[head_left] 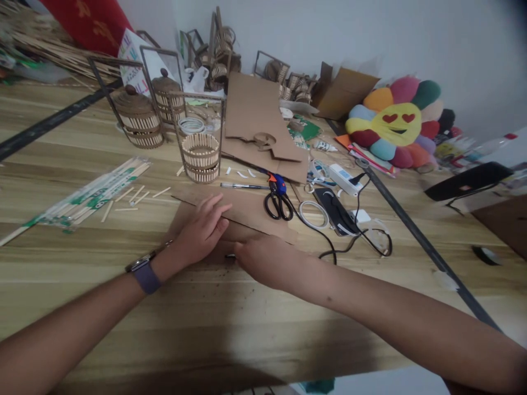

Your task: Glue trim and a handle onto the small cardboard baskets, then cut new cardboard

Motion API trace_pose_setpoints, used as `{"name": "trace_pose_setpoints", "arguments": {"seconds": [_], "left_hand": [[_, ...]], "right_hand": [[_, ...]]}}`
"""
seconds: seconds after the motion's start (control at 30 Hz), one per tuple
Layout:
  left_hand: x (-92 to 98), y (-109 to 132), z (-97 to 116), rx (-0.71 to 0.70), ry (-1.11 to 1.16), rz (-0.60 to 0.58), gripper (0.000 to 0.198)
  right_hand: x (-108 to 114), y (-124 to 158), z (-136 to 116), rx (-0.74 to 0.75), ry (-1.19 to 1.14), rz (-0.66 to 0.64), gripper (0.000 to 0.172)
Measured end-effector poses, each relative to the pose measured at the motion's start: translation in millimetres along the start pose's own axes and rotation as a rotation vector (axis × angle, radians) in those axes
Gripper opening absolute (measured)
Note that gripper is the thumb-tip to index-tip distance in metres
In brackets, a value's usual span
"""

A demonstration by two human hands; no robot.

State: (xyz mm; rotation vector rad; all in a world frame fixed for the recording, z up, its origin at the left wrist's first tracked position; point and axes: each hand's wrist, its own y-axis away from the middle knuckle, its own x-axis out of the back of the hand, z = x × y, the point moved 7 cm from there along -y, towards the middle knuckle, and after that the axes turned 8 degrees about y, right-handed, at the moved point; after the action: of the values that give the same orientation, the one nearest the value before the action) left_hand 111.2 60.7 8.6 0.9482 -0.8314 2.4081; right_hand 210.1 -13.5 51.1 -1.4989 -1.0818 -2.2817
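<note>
My left hand [201,230] lies with its fingers stretched out on a flat piece of brown cardboard [251,213]. A long dark edge or slit runs slantwise across this cardboard beneath the fingers. My right hand [263,260] is closed in a fist at the cardboard's near side, just right of the left hand. A small dark tip [230,256] shows beside the right fist; what it belongs to is hidden by the hand. Beyond the hands lie black-handled scissors [279,206] and a pen [242,186]. Dark crumbs dot the table below the right hand.
A small open slatted bucket [201,159] with a tall handle stands beyond the hands, near lidded ones [138,118]. Bagged sticks [99,192] lie left. At right are a phone [335,211], cables and a power strip [345,179]. Larger cardboard [252,107] lies behind.
</note>
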Motion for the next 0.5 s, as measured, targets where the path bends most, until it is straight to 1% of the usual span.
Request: {"name": "trace_pose_setpoints", "arguments": {"seconds": [0.1, 0.17, 0.23, 0.3, 0.5], "left_hand": [[-4.2, 0.4, 3.0, -0.025, -0.085, -0.017, 0.048], [-9.3, 1.5, 7.1, -0.058, -0.181, -0.037, 0.048], [-14.3, 2.9, 10.9, -0.085, -0.274, -0.055, 0.047], [-17.7, 4.2, 13.1, -0.097, -0.333, -0.066, 0.047], [-19.9, 4.4, 12.8, -0.095, -0.387, -0.1, 0.046]], "right_hand": [[10.3, 0.9, -1.9, -0.001, 0.012, -0.07, 0.027], [15.2, 1.6, -2.6, 0.008, 0.016, -0.087, 0.033], [15.4, 2.9, -1.6, 0.009, 0.026, -0.094, 0.037], [10.4, 4.9, 1.0, 0.0, 0.037, -0.099, 0.037], [-12.8, 14.1, 12.7, -0.057, 0.063, -0.059, 0.027]]}}
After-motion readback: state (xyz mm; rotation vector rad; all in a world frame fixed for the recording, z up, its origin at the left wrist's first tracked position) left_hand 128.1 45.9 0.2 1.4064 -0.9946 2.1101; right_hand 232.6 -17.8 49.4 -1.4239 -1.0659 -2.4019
